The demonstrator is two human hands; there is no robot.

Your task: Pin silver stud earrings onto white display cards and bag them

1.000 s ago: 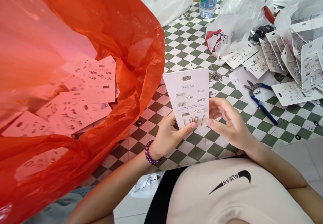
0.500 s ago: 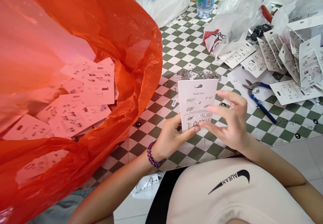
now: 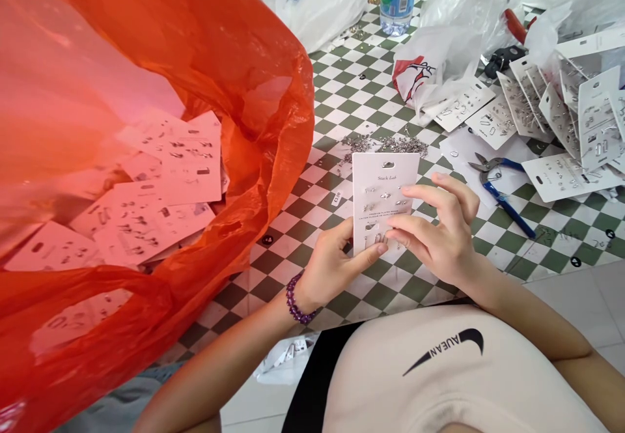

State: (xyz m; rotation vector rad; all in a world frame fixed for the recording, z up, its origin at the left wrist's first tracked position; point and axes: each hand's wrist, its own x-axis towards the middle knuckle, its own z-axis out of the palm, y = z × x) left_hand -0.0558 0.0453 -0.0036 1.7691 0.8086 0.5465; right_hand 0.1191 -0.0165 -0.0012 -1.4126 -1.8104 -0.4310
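Observation:
My left hand (image 3: 332,260) is closed on the lower left edge of a white earring card (image 3: 385,172), thumb across its front. The card stands nearly upright, with a hanging hole at the top, printed text and rows of small silver-coloured earrings. At the card's lower right is my right hand (image 3: 439,231); its thumb and index finger come together over the earrings, the other fingers raised apart. Whatever lies between those two fingertips is too small to make out. Behind the card lies a pile of loose small silver pieces (image 3: 407,145).
A large orange plastic bag (image 3: 288,127) with earring cards inside fills the left. Blue-handled pliers (image 3: 502,198) lie to the right, near a stack of filled cards (image 3: 561,104). Farther back are clear plastic bags (image 3: 454,10) and a water bottle (image 3: 398,3).
The card has turned slightly and shifted a little to the right in my left hand. My right thumb and index finger have drawn closer together over its lower earrings.

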